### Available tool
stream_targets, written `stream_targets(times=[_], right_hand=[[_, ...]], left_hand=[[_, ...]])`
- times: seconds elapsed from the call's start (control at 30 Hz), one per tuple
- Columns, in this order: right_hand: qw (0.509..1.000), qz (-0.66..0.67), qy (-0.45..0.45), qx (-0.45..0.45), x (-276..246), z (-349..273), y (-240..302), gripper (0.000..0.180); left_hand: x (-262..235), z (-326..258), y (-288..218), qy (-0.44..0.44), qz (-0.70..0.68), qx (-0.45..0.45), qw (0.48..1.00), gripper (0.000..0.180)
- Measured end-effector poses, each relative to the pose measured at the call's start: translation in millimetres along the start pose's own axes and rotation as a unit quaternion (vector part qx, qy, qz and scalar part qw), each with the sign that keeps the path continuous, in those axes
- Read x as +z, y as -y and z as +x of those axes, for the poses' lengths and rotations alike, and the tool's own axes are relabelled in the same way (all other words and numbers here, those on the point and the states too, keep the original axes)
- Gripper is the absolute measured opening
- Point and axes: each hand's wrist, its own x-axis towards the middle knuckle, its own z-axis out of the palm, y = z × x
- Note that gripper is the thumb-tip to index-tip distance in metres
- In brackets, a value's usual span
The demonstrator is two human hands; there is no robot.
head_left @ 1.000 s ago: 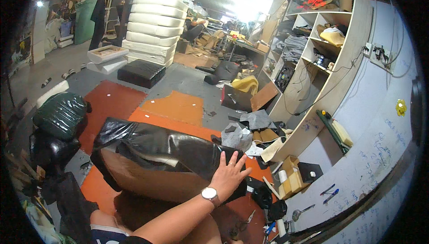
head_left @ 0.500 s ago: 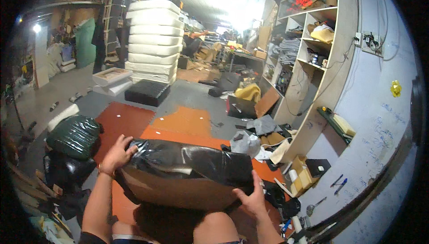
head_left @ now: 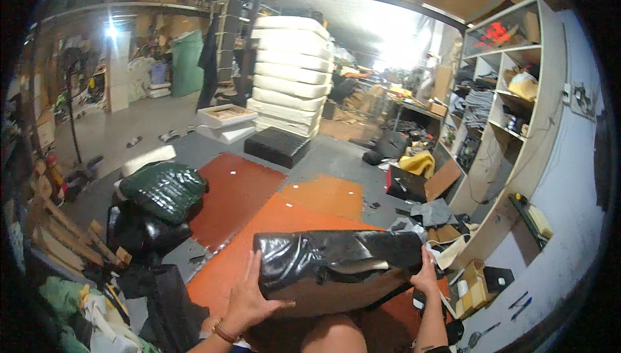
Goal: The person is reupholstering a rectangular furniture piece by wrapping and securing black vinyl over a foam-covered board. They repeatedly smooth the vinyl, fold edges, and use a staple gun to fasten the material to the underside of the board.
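A thick rectangular cushion in shiny black leather-like cover stands tilted over my lap, its brown underside facing me. A slit along the cover's near edge shows something pale inside. My left hand presses on the cushion's left end, fingers up along the side and thumb across the brown face. At the right end my right hand grips the corner, thumb toward me. The cushion's far side is hidden, as are some of the right fingers.
Orange and red sheets cover the floor ahead. A tall stack of white foam blocks stands behind a flat black block. Wrapped bundles lie left; scraps and a shelf unit are right.
The view has turned left, so the room sits farther right in the picture. My left hand has shifted from the cushion's top left corner down its left end. Both hands keep hold.
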Motion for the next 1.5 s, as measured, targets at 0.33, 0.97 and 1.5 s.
stream_targets(times=[0.33, 0.97, 1.5], right_hand=[[0.911, -0.036, -0.155, -0.38, 36, -95, 187, 0.088], [0.828, -0.226, 0.052, -0.51, 98, -140, 352, 0.011], [0.859, 0.033, 0.099, -0.501, 110, -137, 337, 0.027]], left_hand=[[43, -74, 32, -0.213, -0.11, -0.029, 0.97, 0.052], [41, -51, 64, -0.113, -0.272, 0.0, 0.956, 0.033], [28, -50, 67, -0.095, -0.112, 0.032, 0.989, 0.013]])
